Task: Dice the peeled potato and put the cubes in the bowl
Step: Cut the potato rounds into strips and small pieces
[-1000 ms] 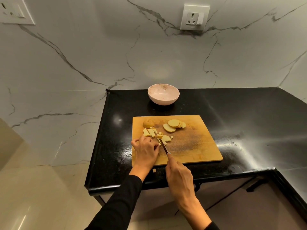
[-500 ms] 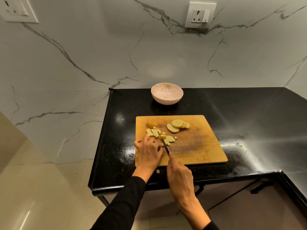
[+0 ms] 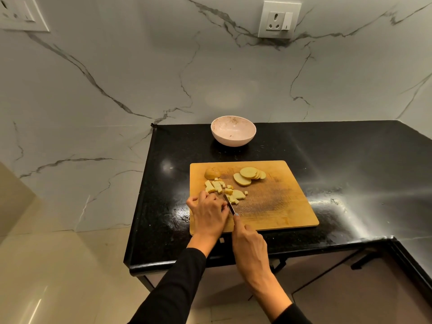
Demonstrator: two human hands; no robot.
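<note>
A wooden cutting board (image 3: 280,206) lies on the black counter. On it are a potato end piece (image 3: 212,173), a fan of round potato slices (image 3: 249,175), and cut strips and cubes (image 3: 218,187) at the left. My left hand (image 3: 209,212) has curled fingers pressing down on potato pieces hidden beneath it. My right hand (image 3: 249,244) grips a knife (image 3: 229,204), index finger along its spine, the blade beside my left fingers among the cubes. A pale pink bowl (image 3: 233,134) stands behind the board and holds no cubes.
The black counter (image 3: 350,160) runs right and turns toward me at the right. One potato cube (image 3: 221,240) lies on the counter in front of the board. A marble wall with a socket (image 3: 279,18) rises behind.
The camera view has shifted slightly. Both hands stay at the board's front left, with the knife blade working among the potato pieces.
</note>
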